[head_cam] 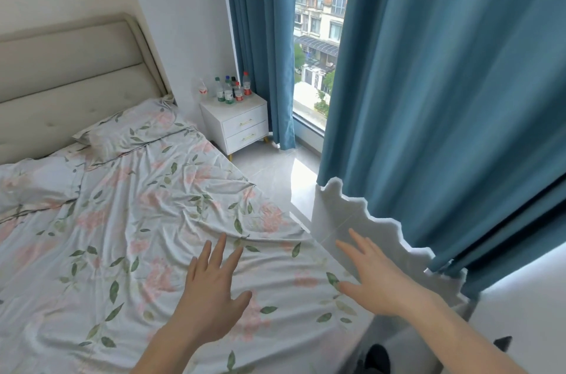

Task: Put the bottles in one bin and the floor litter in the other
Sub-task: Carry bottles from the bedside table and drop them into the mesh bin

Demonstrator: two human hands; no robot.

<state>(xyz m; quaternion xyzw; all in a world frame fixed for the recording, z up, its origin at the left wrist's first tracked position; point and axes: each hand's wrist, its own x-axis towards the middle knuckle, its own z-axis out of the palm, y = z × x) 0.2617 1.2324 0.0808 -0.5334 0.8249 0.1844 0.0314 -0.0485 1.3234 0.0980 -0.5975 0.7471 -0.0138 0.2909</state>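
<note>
Several plastic bottles [232, 89] with green, blue and red caps stand upright on the white nightstand [245, 124] in the far corner by the window. My left hand [211, 280] is stretched out over the floral bedsheet with fingers straight, holding nothing. To its right, my right hand [372, 277] reaches forward over the bed's right edge, fingers spread and empty. Both hands are far from the bottles. No bin and no floor litter are visible.
A bed [128, 236] with a floral sheet and pillows fills the left. Teal curtains [444, 98] hang at the right and beside the window [318, 36]. A strip of pale tiled floor [275, 177] runs between bed and window toward the nightstand.
</note>
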